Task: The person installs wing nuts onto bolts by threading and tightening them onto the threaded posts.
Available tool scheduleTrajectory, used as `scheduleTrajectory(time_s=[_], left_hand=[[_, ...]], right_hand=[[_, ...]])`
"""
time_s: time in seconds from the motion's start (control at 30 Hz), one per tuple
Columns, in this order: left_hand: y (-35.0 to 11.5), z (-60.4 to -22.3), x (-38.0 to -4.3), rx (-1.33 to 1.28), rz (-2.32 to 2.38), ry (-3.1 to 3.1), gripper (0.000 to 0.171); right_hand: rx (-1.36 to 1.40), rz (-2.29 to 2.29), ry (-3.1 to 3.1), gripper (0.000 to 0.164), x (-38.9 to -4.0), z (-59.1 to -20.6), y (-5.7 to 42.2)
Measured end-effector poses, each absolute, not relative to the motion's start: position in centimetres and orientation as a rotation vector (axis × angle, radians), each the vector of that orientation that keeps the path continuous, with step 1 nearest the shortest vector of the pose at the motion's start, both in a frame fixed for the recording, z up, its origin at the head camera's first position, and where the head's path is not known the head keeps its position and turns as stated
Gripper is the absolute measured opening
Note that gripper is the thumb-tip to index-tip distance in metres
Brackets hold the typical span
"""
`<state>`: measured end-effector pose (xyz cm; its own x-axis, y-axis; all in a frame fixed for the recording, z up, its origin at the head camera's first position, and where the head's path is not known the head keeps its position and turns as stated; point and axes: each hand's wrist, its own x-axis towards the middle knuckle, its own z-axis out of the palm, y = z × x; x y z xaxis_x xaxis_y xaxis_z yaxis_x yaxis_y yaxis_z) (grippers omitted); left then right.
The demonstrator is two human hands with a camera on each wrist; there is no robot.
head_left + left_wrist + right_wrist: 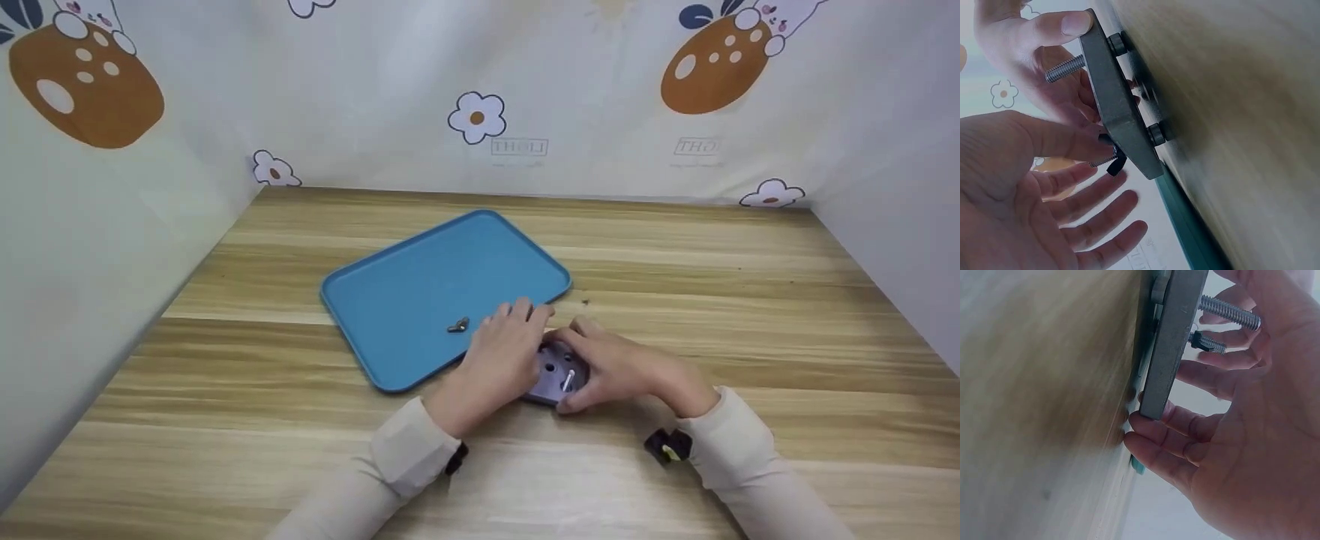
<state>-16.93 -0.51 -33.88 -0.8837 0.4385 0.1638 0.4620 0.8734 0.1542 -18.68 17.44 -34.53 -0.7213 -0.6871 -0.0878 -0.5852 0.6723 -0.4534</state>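
Observation:
A dark grey metal plate [550,384] with holes is raised at a slant, close over the table. Threaded bolts [1065,68] stick up through it, their heads [1156,134] on the underside. A black wing nut [1118,165] sits on one thread near the plate's far end. My left hand [501,356] pinches that wing nut with thumb and forefinger, its other fingers loosely spread. My right hand [619,367] grips the plate by its edges, with the thumb on the near edge and fingers round the far side and below.
Behind the left hand lies a blue tray [420,281] with a few small metal pieces [459,325] near its front edge. A tiny dark bit [586,301] lies on the wooden table [225,450]. Patterned cloth walls [375,97] enclose the back and sides.

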Motion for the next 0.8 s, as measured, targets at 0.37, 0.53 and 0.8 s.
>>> scheduleTrajectory(time_s=[0.37, 0.53, 0.8], left_hand=[[-0.56, -33.99, -16.83, -0.679, -0.262, -2.887, 0.047], [-0.59, -34.05, -16.84, -0.674, -0.254, -2.875, 0.046], [-0.39, -33.83, -16.75, -0.671, -0.224, -2.914, 0.040]], right_hand=[[-1.010, -0.580, 2.633, 0.078, -18.68, -34.64, 17.42], [-1.004, -0.579, 2.630, 0.079, -18.65, -34.60, 17.44], [-1.047, -0.594, 2.637, 0.078, -18.66, -34.49, 17.54]])
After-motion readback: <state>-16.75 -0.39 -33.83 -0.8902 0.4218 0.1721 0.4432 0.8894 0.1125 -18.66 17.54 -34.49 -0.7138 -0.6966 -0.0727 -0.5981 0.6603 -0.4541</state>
